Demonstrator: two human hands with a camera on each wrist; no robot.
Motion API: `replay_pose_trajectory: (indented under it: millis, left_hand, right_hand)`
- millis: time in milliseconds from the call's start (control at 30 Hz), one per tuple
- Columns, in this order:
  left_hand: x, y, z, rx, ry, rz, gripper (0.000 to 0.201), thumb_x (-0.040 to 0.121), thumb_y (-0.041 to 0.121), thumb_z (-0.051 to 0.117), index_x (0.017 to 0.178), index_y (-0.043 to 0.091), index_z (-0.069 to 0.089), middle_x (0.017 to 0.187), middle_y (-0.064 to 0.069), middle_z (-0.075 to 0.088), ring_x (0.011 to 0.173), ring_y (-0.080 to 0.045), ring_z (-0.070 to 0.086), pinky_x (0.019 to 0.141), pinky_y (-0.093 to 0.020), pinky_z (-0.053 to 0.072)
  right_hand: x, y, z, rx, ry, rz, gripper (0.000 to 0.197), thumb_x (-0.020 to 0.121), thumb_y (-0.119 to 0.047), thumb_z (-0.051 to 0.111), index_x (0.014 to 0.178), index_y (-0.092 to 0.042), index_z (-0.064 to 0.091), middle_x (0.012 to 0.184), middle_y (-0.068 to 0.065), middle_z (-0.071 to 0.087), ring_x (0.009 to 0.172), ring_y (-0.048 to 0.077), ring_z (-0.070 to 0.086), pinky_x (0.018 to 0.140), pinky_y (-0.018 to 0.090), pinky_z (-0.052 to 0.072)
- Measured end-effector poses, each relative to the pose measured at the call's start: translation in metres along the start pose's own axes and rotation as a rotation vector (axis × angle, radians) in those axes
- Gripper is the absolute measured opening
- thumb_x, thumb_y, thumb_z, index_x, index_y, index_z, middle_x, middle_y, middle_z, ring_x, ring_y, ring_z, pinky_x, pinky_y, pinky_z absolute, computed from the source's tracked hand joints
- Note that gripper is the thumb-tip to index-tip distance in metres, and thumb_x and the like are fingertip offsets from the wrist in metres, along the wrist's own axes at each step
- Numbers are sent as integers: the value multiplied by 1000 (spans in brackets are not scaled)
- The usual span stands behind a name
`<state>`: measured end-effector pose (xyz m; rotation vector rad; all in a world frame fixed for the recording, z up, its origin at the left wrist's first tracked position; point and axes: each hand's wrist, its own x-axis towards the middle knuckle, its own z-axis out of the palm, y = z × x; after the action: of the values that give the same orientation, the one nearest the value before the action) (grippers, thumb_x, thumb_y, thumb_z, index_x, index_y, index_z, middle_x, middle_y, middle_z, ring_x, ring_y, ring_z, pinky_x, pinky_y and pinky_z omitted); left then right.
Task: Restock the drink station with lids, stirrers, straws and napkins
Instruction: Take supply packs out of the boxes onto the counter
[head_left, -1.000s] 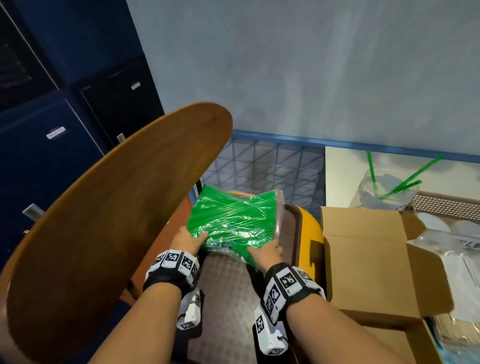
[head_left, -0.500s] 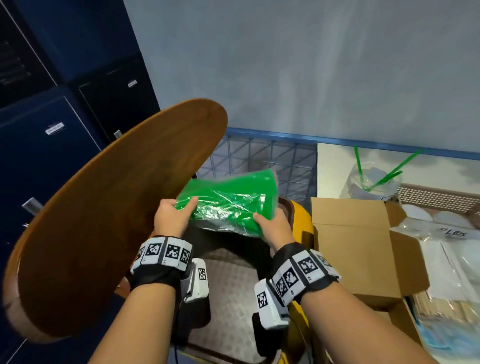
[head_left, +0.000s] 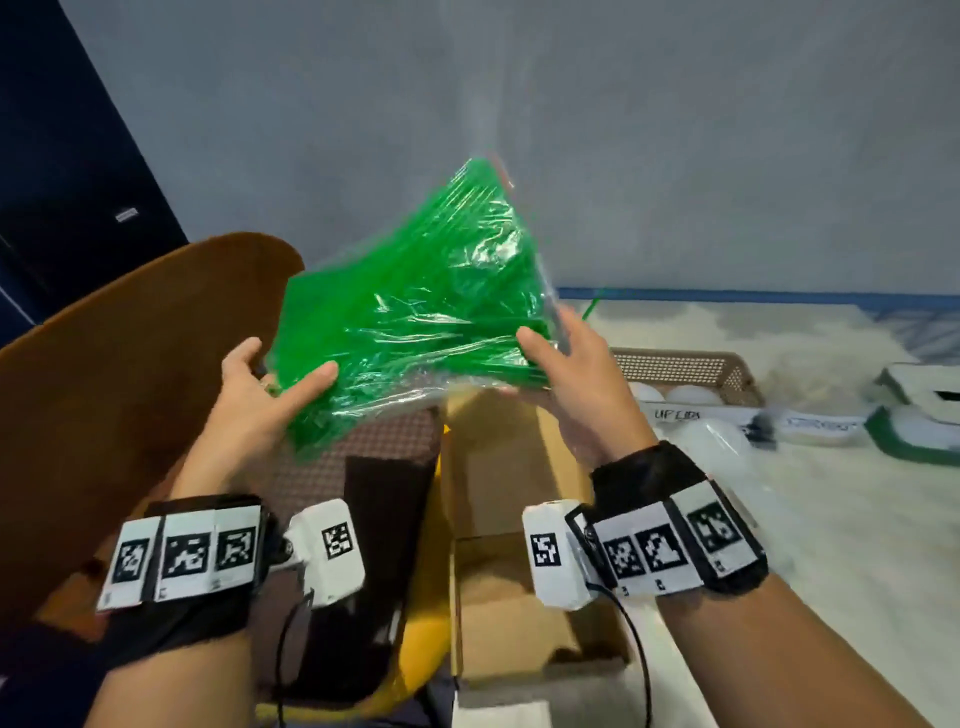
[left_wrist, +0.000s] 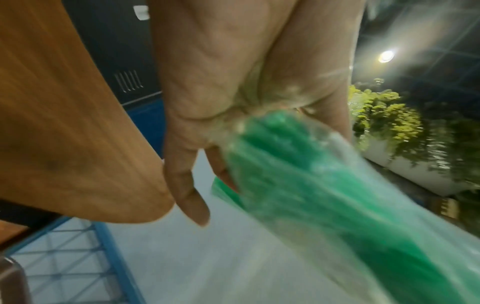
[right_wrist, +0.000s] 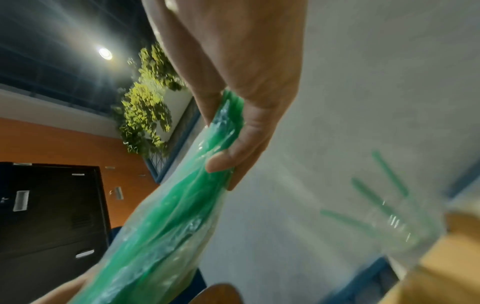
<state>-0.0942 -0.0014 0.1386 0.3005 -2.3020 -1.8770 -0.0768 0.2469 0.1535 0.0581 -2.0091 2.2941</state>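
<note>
A clear plastic bag of green straws (head_left: 415, 312) is held up in the air between both hands, tilted with its far end high. My left hand (head_left: 270, 384) grips the bag's near left corner, thumb on top, and the bag (left_wrist: 324, 195) shows blurred in the left wrist view. My right hand (head_left: 566, 358) pinches the right edge, thumb on top and fingers underneath; the right wrist view shows this thumb (right_wrist: 223, 160) pressing the bag (right_wrist: 166, 216). A clear cup with a few green straws (right_wrist: 384, 205) stands on the counter, mostly hidden behind the bag in the head view.
An open cardboard box (head_left: 514, 499) sits below the bag. A wooden chair back (head_left: 119, 374) rises at the left. On the pale counter (head_left: 831, 519) lie a brown basket (head_left: 691, 371) with white lids, labelled bags and green-rimmed white holders (head_left: 924, 421).
Both hands have lifted the straw bag off the chair seat and carried it up and to the right, over the box. The head view has swung right toward the counter.
</note>
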Motion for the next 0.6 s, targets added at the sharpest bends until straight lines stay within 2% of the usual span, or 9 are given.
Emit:
replay_pose_trajectory:
  millis: [67, 133, 200, 233, 267, 333, 467, 533, 600]
  left_hand:
    - [-18, 8, 39, 49, -37, 27, 94, 71, 42, 64, 146, 13, 15, 140, -16, 41, 126, -33, 45, 106, -45, 36]
    - [-37, 16, 82, 14, -84, 35, 95, 72, 53, 60, 146, 12, 17, 132, -31, 45, 105, -42, 57, 87, -48, 45]
    - [-52, 21, 122, -73, -106, 38, 93, 77, 58, 61, 144, 8, 21, 113, -32, 54, 77, -28, 65, 62, -29, 49]
    - [-60, 23, 142, -146, -115, 33, 82, 83, 51, 60, 143, 7, 25, 115, -28, 54, 74, -15, 66, 55, -21, 50]
    - [-66, 23, 159, -245, -146, 17, 73, 85, 43, 61, 141, 8, 30, 118, -16, 56, 80, -10, 66, 57, -16, 53]
    - [-81, 24, 193, -400, -248, -14, 73, 75, 40, 71, 134, 9, 42, 124, -10, 61, 103, -20, 66, 74, -26, 57]
    - [-116, 19, 252, -451, -371, -93, 101, 40, 50, 89, 124, 8, 53, 114, -11, 67, 98, -20, 67, 72, -33, 57]
    - [-130, 9, 272, -400, -421, -142, 84, 50, 37, 87, 120, 3, 55, 111, -14, 67, 96, -25, 65, 71, -34, 54]
    - [-145, 0, 287, -257, -524, -161, 67, 60, 11, 81, 118, -6, 51, 104, -16, 66, 86, -21, 67, 68, -29, 56]
  right_hand:
    - [-10, -13, -45, -36, 79, -38, 37, 96, -13, 48, 132, -23, 46, 124, -9, 53, 107, 9, 58, 81, 37, 57]
    - [-20, -23, -93, -48, 150, -70, 36, 96, -15, 49, 130, -24, 48, 131, -1, 53, 112, 14, 57, 80, 38, 57]
    - [-33, -35, -144, -83, 192, -100, 30, 95, -15, 49, 124, -24, 52, 124, 1, 58, 104, 12, 61, 71, 33, 58]
    - [-40, -40, -169, -113, 192, -111, 28, 95, -15, 49, 121, -24, 53, 120, 0, 60, 101, 12, 63, 68, 30, 59]
    - [-48, -42, -193, -135, 183, -121, 27, 95, -14, 48, 120, -24, 54, 118, -2, 62, 100, 13, 65, 67, 29, 59]
    - [-63, -44, -240, -139, 171, -122, 26, 95, -12, 47, 115, -26, 56, 112, -8, 65, 97, 11, 67, 68, 30, 60]
    - [-87, -27, -324, -114, 231, -44, 25, 94, -11, 48, 109, -28, 57, 104, -8, 66, 79, 4, 68, 55, 21, 53]
    - [-97, -19, -359, -105, 269, -2, 24, 92, -14, 51, 110, -28, 57, 99, -12, 68, 73, 0, 67, 54, 18, 53]
    - [-105, -10, -388, -67, 338, 20, 30, 82, -26, 63, 112, -26, 58, 94, -15, 70, 72, -2, 67, 56, 16, 54]
